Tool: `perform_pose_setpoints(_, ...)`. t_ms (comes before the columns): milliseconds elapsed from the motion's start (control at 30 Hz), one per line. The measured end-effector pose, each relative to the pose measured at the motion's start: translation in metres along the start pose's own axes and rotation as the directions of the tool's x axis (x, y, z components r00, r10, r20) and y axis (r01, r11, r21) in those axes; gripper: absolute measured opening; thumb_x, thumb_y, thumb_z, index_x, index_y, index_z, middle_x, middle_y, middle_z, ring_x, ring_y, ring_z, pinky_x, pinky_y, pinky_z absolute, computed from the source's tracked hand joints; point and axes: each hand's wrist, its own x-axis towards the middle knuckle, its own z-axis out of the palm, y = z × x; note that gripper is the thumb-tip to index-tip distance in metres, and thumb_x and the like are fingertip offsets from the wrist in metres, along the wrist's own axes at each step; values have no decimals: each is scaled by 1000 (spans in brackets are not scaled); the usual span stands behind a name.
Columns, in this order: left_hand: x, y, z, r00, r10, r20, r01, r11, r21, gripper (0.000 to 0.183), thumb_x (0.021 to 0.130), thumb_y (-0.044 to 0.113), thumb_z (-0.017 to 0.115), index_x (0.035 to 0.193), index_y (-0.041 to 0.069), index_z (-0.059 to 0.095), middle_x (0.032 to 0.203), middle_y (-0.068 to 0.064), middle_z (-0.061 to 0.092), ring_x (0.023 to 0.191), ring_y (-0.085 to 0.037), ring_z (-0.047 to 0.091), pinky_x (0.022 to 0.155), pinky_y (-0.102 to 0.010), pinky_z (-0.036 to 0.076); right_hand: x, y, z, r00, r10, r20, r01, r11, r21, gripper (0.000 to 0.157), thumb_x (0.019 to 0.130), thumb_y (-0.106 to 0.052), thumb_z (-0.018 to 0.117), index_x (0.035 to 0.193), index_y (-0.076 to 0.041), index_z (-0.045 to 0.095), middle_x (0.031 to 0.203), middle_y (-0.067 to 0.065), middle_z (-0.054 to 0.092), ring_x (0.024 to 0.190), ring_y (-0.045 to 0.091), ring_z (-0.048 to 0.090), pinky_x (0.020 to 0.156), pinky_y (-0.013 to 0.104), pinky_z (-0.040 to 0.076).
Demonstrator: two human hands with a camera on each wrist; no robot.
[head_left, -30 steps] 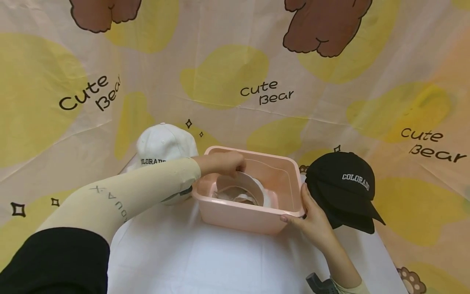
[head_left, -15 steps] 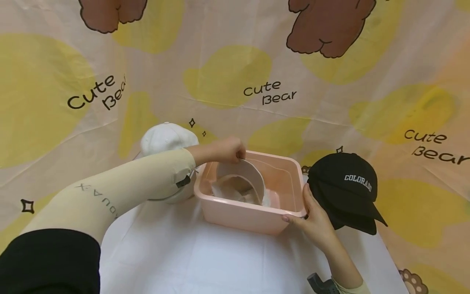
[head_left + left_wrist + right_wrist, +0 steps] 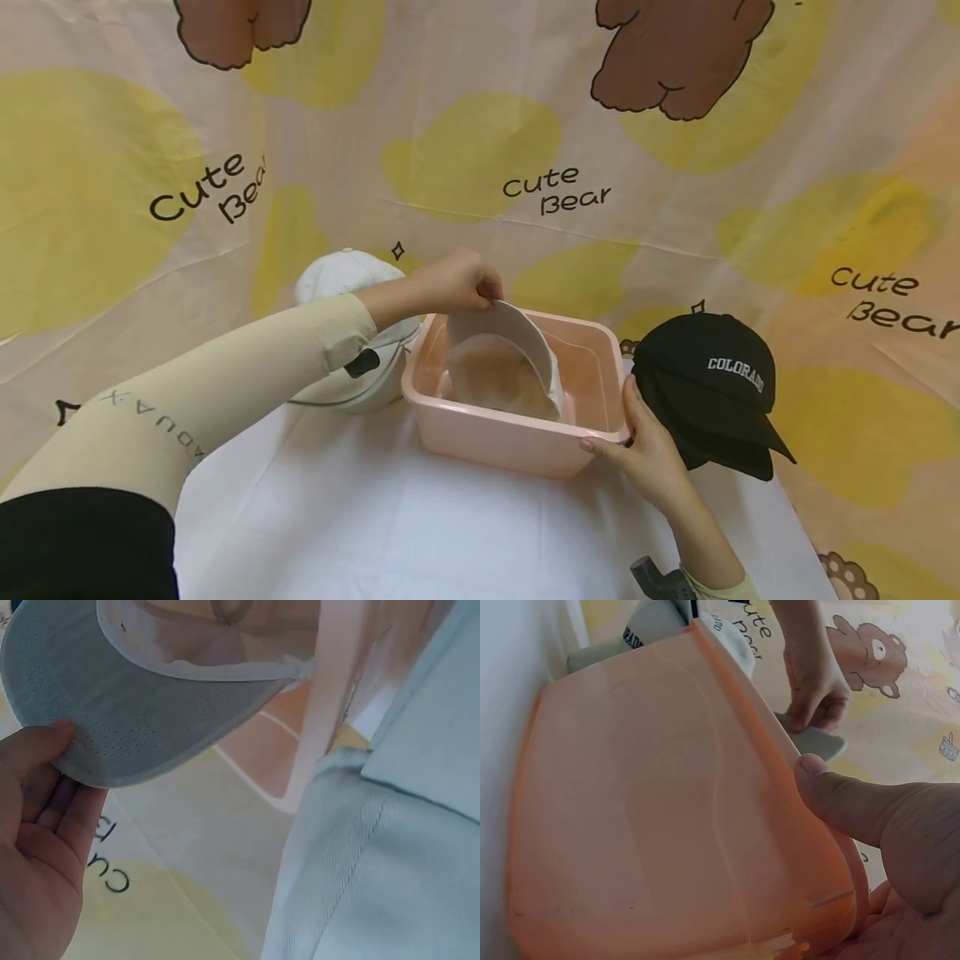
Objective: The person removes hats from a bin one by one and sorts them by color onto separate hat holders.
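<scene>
A white baseball cap (image 3: 502,367) hangs by its brim from my left hand (image 3: 457,282), its inside facing me and its crown low in a pink plastic tub (image 3: 487,423). In the left wrist view, my thumb and fingers pinch the edge of the cap's perforated grey-white brim (image 3: 127,720). My right hand (image 3: 648,450) grips the tub's right front corner, thumb over the rim. Seen from the right wrist, that thumb (image 3: 840,791) lies along the rim and the other fingers are mostly hidden behind it.
Left of the tub, partly behind my left forearm, are stacked white caps (image 3: 345,275). Black caps (image 3: 701,375) with COLORADO lettering sit close to the tub's right side. A white cloth (image 3: 450,533) covers the table; a printed bear curtain (image 3: 465,150) hangs behind.
My left hand has risen, lifting the cap's brim above the tub's rim and tilting the cap upright. The right hand keeps its grip on the corner.
</scene>
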Motion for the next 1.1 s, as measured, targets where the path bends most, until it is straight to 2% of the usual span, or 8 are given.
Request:
perform_pose_setpoints(233,-16,7,-20,992,-2,-124,-14,992,-125,12,86,-2,75,93,6,80,91,-6,79,87,-17,75,76,-28,62,1,1,-3,1000,-12,5,12,1000,13,126,79,-44,88,163,-6,3,170,21,3,155,44,14,120,65,27)
perform_pose_setpoints(333,-24,10,-30,984,-18,-176,-8,990,-143,11,87,0,75,94,8,80,92,-5,79,87,-16,75,75,-27,62,2,2,-3,1000,-8,7,8,1000,22,126,79,-44,88,164,-7,2,171,20,2,155,43,13,121,64,26)
perform_pose_setpoints(500,-38,12,-44,961,-27,-274,-22,985,-172,11,88,1,75,96,7,81,92,-5,79,86,-16,74,72,-21,59,2,3,-3,1000,-2,14,2,1000,26,126,79,-44,88,164,-6,3,171,19,2,155,43,12,121,65,25)
perform_pose_setpoints(600,-45,12,-52,944,-30,-329,-33,983,-181,13,88,0,75,98,5,81,93,-7,79,81,-14,71,65,-17,55,2,4,-2,1000,-5,11,5,1000,26,126,79,-43,89,163,-6,3,171,19,3,156,43,12,122,65,25)
perform_pose_setpoints(767,-54,10,-66,895,-11,-445,-56,989,-136,10,88,0,76,96,3,81,92,-11,79,77,-14,72,62,-12,53,3,5,-3,1000,-10,6,10,1000,22,126,78,-41,89,164,-7,3,171,20,3,156,42,12,121,66,25)
perform_pose_setpoints(867,-60,5,-74,844,17,-536,-53,997,-52,8,86,1,78,92,5,82,90,-10,79,76,-11,73,63,-8,51,3,4,-2,1000,-10,6,10,1000,27,126,78,-41,89,164,-7,3,171,19,3,156,43,12,121,66,25)
perform_pose_setpoints(1000,-70,-2,-82,782,47,-621,-54,999,7,8,84,1,79,87,7,83,87,-7,79,72,-1,69,62,-6,51,3,4,-1,1000,-11,8,11,999,30,127,78,-43,89,164,-7,3,171,20,3,155,44,14,121,66,26)
perform_pose_setpoints(1100,-79,-8,-87,755,47,-654,-72,997,-11,9,84,-3,78,85,5,83,87,-9,79,72,5,67,65,-7,53,2,4,0,1000,-16,8,16,1000,26,127,78,-44,89,164,-6,3,170,21,3,155,44,14,120,66,26)
